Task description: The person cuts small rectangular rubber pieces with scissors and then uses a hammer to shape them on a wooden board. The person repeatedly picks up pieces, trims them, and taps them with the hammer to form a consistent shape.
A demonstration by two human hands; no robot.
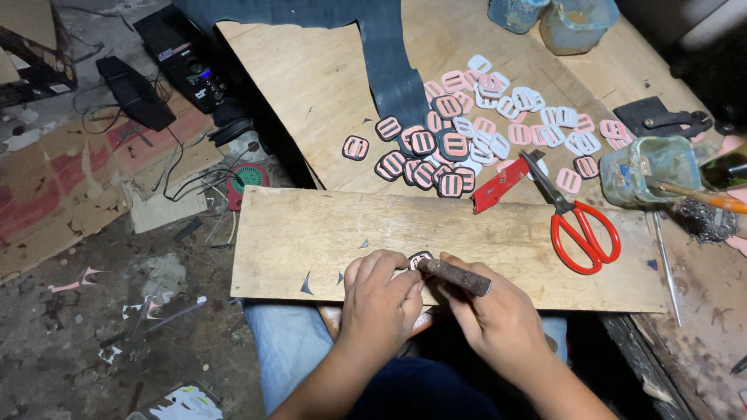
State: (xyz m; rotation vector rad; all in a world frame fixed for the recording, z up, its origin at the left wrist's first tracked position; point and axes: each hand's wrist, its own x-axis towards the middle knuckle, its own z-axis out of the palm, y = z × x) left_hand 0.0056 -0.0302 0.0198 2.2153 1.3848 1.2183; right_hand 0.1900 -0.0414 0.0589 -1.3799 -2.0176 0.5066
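Your left hand (379, 299) curls its fingers down onto a small dark-rimmed pink buckle piece (420, 257), pinning it to the worn wooden board (311, 233) across your lap. Your right hand (498, 319) is clamped around a dark-handled tool (455, 276) whose tip meets that piece. Red-handled scissors (580, 225) lie on the board's right end.

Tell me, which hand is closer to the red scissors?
Right. The right hand sits just below-left of the red scissors, gripping a dark tool; the left hand is farther left.

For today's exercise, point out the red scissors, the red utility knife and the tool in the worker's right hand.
red scissors (585, 237): head view, on a handle loop.
red utility knife (498, 187): head view, mid body.
dark tool (455, 276): head view, middle of its handle.
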